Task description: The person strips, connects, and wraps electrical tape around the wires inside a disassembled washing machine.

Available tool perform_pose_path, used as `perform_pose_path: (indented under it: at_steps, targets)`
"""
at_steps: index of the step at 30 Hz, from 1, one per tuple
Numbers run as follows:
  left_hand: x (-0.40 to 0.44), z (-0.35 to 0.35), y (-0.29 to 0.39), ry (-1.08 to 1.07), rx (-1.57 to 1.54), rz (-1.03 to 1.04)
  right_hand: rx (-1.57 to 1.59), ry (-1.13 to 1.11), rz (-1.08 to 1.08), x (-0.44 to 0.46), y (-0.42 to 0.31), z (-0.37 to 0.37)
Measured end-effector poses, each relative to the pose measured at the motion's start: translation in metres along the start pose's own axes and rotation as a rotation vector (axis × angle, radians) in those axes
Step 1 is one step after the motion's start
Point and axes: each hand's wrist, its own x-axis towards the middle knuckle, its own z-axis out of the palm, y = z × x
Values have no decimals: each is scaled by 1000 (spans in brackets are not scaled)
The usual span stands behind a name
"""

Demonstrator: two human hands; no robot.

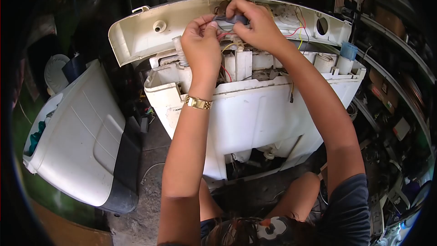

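Both hands meet at the raised control panel (136, 41) of a white washing machine (259, 118). My left hand (202, 38), with a gold watch on its wrist, is closed in a pinch on thin wires at the panel's inner side. My right hand (257, 25) is closed on a dark grey strip (236, 19) whose left end reaches the left fingertips. The fingers partly cover the strip, so its exact kind cannot be made out. Below the hands, a red wire (226, 73) hangs down into the machine's open top.
Another white tub with a dark base (86, 132) stands to the left. Shelves (396, 41) crowded with parts line the right side. Red and yellow wires (300, 32) run along the panel's right half. A blue-capped white tube (348, 51) rises at the machine's right corner.
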Motion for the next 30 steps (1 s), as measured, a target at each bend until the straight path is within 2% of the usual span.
perform_pose_path:
  at_steps: [3, 7, 14, 16, 20, 23, 26, 28, 30]
  targets:
    - [-1, 3, -3, -30, 38, 29, 80, -20, 42, -5, 12, 4]
    - [0, 0, -4, -50, 33, 18, -172, -17, -132, -3, 19, 9]
    - [2, -4, -9, -151, 280, 129, -100, 30, 37, 7, 21, 12]
    - [3, -3, -11, -113, 418, 242, -101, 37, 101, 6, 19, 12]
    - [-3, 0, -9, -87, 596, 327, 96, 114, 154, -4, 18, 16]
    - [-4, 2, -7, -76, 690, 335, 445, 248, 89, -5, 13, 24]
    - [-5, 3, -5, -43, 732, 261, 832, 65, 279, -7, -9, 15]
    - [-6, 5, -3, -7, 713, 293, 904, 20, 162, -6, -8, 14]
    - [-5, 4, -3, 29, 654, 327, 834, -5, 94, -7, -13, 10]
